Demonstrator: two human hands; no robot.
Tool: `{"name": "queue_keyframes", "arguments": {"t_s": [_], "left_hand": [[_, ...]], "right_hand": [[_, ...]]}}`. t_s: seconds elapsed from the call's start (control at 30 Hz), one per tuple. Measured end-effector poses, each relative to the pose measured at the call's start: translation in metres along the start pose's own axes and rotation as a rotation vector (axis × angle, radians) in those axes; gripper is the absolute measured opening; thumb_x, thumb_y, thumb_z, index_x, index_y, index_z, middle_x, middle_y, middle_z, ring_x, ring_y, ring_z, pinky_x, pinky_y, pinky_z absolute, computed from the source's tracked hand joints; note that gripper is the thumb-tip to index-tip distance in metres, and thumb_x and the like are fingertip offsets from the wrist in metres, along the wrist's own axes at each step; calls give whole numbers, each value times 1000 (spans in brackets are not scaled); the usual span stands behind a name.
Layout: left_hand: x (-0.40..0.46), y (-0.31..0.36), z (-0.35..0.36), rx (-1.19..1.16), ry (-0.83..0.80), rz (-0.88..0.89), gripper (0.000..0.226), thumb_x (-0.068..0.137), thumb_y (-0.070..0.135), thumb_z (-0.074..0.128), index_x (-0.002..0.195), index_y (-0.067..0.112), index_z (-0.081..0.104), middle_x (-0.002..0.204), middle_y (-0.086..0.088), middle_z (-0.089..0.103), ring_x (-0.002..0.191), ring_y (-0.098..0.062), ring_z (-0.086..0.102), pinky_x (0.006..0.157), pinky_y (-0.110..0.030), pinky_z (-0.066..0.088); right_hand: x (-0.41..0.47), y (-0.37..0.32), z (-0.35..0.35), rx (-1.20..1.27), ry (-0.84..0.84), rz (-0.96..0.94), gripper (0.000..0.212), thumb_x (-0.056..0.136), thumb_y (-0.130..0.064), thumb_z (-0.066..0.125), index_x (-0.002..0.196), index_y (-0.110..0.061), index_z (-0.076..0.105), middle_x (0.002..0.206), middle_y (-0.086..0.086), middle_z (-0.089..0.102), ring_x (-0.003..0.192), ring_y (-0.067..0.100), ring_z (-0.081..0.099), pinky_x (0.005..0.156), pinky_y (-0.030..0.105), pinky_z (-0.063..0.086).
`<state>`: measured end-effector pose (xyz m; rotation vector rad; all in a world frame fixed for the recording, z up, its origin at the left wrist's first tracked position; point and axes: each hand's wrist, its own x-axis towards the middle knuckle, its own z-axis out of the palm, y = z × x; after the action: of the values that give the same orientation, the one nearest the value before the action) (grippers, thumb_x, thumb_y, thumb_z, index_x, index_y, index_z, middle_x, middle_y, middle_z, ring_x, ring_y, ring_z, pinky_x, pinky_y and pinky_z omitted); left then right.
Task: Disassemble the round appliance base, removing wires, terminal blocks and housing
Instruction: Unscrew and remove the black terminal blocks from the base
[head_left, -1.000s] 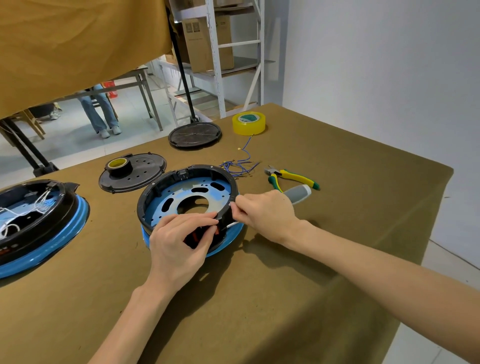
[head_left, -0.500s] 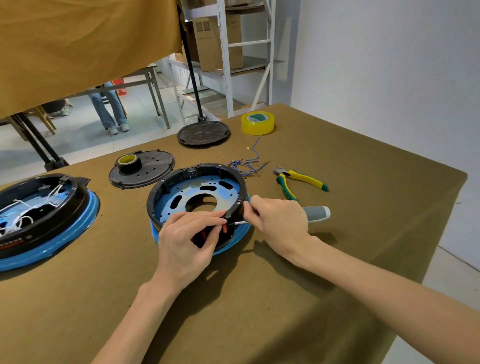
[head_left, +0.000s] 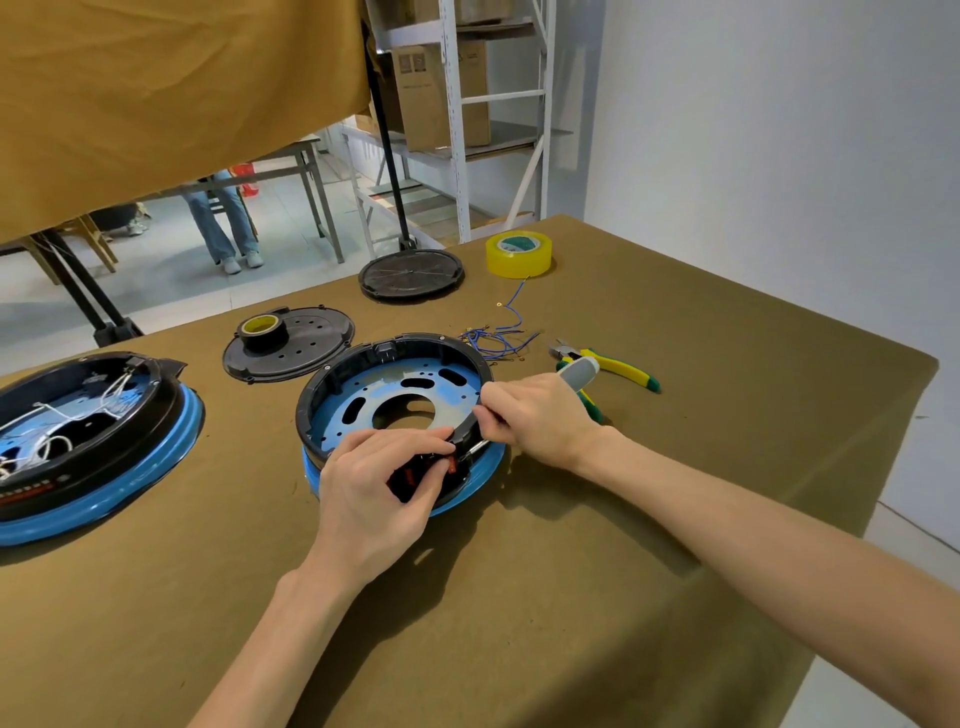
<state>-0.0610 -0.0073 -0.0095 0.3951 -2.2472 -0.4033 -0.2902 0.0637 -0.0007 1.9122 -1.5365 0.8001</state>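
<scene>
Screwdriver (head_left: 577, 372) handle raised | pliers (head_left: 618, 366) behind | wires (head_left: 498, 338) beside

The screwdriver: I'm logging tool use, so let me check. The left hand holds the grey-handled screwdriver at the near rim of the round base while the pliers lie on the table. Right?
Not quite: the head view shows the right hand holding the grey-handled screwdriver at the near rim of the round base. The left hand grips the black part there. The pliers do lie on the table.

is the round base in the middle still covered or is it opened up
Opened up. The round base shows its bare blue metal plate inside the black rim, and a black perforated cover lies apart on the table behind it.
</scene>
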Motion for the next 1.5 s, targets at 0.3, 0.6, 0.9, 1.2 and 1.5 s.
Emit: {"name": "queue_keyframes", "arguments": {"t_s": [0.3,0.6,0.9,1.2,1.5], "left_hand": [[-3,1,1,114,-52,47,27,90,34,73,116,27,73,125,14,71,117,-3,62,106,-33,43],[-3,12,9,191,-43,-3,31,83,31,79,113,25,70,122,9,71,117,-12,62,105,-28,37],[-1,12,12,205,-22,-9,30,82,31,80,108,26,67,118,9,68,112,-11,58,99,-30,36],[-2,11,14,186,45,-29,27,77,25,83,100,24,69,109,9,70,105,-10,61,94,-29,41],[-5,6,5,98,16,4,35,85,30,77,119,23,68,113,10,72,106,-4,62,101,-26,44]], "right_hand": [[-22,-32,-20,-43,-219,330,47,106,-47,28,72,-21,47,56,-8,48,47,15,46,46,28,35],[-19,-50,-34,-222,-369,392,54,105,-51,13,74,-24,49,57,-8,48,48,12,52,50,31,50],[3,-7,-17,-142,-197,15,46,105,-29,43,61,-17,48,49,-4,48,40,17,43,40,30,40],[7,-4,-9,11,-140,-3,42,103,-24,46,63,-13,52,53,-2,49,43,16,41,41,32,40],[-32,-25,-19,84,-241,308,39,106,-39,35,72,-24,47,59,-13,43,50,8,41,50,26,35]]}}
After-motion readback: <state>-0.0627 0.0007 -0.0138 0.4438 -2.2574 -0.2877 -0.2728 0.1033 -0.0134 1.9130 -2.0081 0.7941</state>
